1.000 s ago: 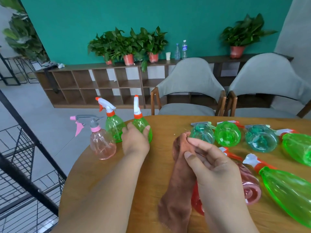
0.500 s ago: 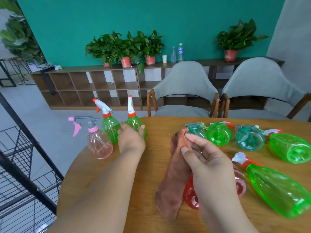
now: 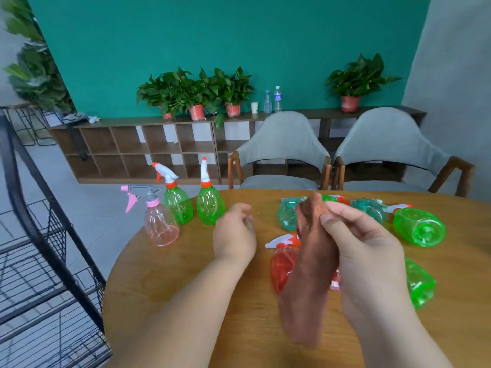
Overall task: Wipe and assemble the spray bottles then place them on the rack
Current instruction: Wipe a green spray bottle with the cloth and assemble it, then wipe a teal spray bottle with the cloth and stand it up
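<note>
Three assembled spray bottles stand at the table's left edge: a pink one [image 3: 160, 225] and two green ones [image 3: 178, 205] [image 3: 210, 205]. My left hand [image 3: 234, 235] hovers just right of them, fingers loosely curled, holding nothing. My right hand [image 3: 364, 248] holds a brown cloth [image 3: 310, 282] lifted off the table, hanging down. Behind the cloth a red bottle [image 3: 283, 266] lies on its side. Several green and teal bottles lie at the far right, among them a green one [image 3: 419, 227] and a teal one [image 3: 288, 215].
The round wooden table [image 3: 172, 301] carries everything. A black wire rack [image 3: 39, 261] stands at the left. Two grey chairs [image 3: 281, 152] face the table's far side. A low wooden shelf [image 3: 138, 147] with potted plants lines the teal wall.
My left hand has let go of the right green bottle and drawn back to the right. My right hand has raised the cloth off the table.
</note>
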